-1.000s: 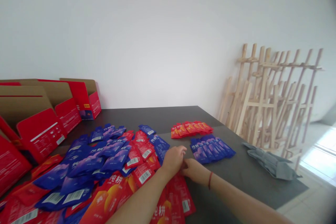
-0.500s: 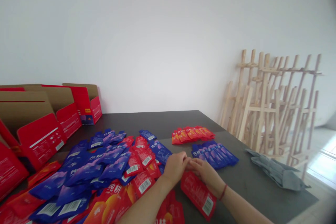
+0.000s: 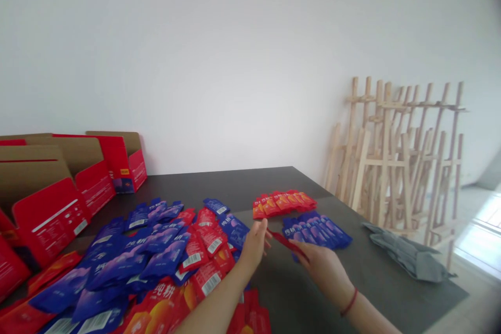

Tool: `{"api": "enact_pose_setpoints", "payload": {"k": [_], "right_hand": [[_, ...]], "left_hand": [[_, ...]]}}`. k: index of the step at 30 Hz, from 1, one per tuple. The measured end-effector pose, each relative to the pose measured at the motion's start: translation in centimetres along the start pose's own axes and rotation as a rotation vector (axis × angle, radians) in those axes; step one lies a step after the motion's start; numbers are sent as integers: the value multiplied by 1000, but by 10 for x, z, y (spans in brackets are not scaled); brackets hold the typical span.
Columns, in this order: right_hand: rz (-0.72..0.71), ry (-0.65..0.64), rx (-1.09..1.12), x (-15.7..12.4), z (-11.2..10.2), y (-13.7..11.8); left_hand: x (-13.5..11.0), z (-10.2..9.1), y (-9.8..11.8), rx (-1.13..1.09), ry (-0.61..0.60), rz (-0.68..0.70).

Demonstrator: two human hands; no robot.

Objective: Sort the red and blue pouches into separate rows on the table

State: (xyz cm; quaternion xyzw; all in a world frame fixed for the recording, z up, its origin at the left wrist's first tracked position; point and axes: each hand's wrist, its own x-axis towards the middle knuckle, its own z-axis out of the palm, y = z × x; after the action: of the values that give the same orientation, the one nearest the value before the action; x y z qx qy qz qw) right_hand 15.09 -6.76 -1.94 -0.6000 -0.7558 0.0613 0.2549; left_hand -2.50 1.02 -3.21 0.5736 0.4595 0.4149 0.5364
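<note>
- The right hand point(image 3: 324, 270) pinches a red pouch point(image 3: 287, 242) between thumb and fingers; the pouch is seen nearly edge-on, between both hands.
- The left hand point(image 3: 254, 245) is at the pouch's left end, fingers slightly parted; whether it grips the pouch, I cannot tell.
- Beyond the hands, on the dark tabletop point(image 3: 297, 297), lie a red pouch row point(image 3: 284, 203) and, nearer and to the right, a blue pouch row point(image 3: 321, 232).
- Left: a mixed pouch heap point(image 3: 158, 258), with open red cardboard boxes point(image 3: 50, 216) behind.
- Far right: wooden easels point(image 3: 385, 162).
</note>
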Motion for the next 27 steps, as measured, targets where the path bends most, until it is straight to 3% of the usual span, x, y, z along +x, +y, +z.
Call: {"api": "enact_pose_setpoints", "payload": {"k": [2, 5, 11, 16, 24, 27], "right_hand": [[-129, 90, -221, -1, 7, -1], [-270, 148, -340, -6, 22, -2], [-581, 59, -179, -21, 18, -3], [-643, 91, -137, -23, 14, 3], [-682, 62, -125, -21, -13, 16], [-648, 81, -167, -5, -20, 26]], "left_hand": [[0, 1, -1, -107, -122, -148], [-1, 1, -4, -180, -193, -189], [0, -4, -3, -349, -170, -236], [-3, -5, 0, -365, -259, -298], [14, -2, -13, -293, 80, -128], [18, -5, -14, -336, 197, -64]]}}
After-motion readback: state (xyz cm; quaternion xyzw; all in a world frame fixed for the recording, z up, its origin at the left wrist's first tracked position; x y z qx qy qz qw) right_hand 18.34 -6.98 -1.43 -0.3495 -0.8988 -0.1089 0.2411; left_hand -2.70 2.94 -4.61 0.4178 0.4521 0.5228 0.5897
